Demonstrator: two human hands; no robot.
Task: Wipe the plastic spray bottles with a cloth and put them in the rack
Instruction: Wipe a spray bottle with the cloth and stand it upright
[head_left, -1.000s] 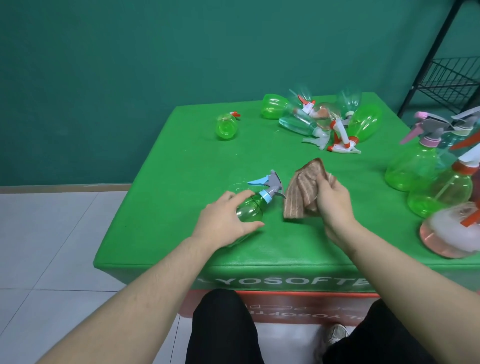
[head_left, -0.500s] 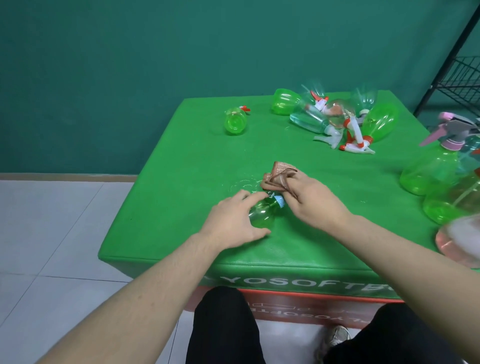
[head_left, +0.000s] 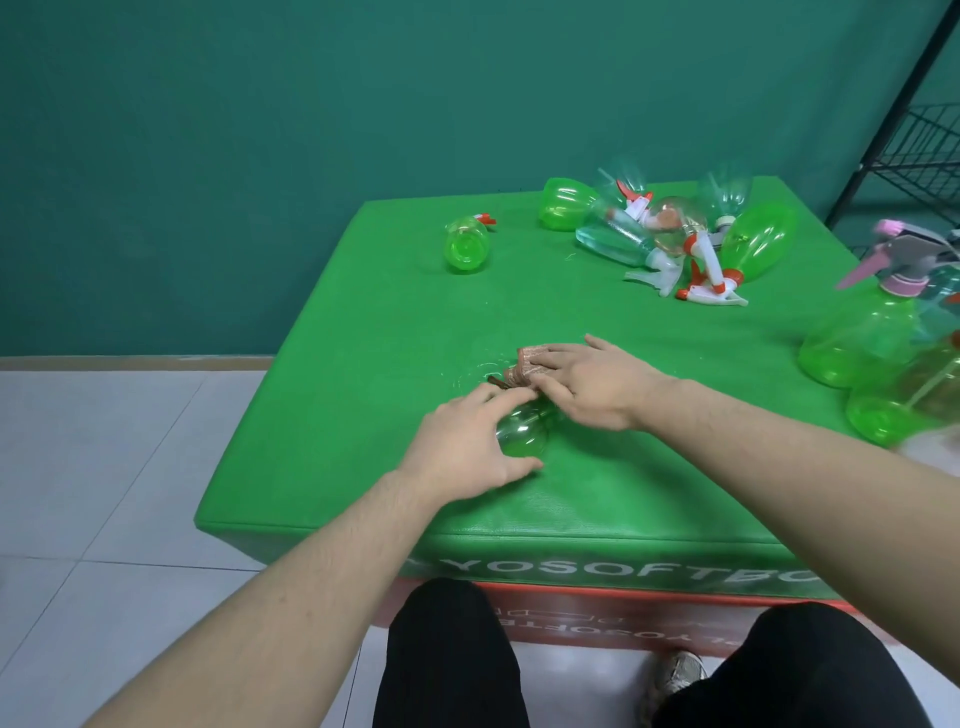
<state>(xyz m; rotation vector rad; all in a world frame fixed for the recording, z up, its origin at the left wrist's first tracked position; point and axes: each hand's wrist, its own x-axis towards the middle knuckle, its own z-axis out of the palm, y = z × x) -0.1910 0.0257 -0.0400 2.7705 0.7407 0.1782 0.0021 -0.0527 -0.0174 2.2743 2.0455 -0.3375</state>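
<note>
A small green spray bottle (head_left: 522, 435) lies on its side on the green table (head_left: 374, 332), near the front edge. My left hand (head_left: 462, 449) grips its body, fingers curled over it. My right hand (head_left: 587, 387) presses a brown cloth (head_left: 527, 366) onto the bottle's spray head, which is hidden under the cloth. The fingers of that hand lie fairly straight over the cloth.
A lone small green bottle (head_left: 466, 244) lies at the back left. A heap of several green and clear bottles (head_left: 675, 234) lies at the back. Upright green bottles (head_left: 862, 343) stand at the right edge. A black wire rack (head_left: 919, 150) stands beyond the table's right corner.
My right hand brought the hanging cloth down onto the bottle's spray head and now covers it. My left hand stayed on the bottle's body. The camera turned slightly left.
</note>
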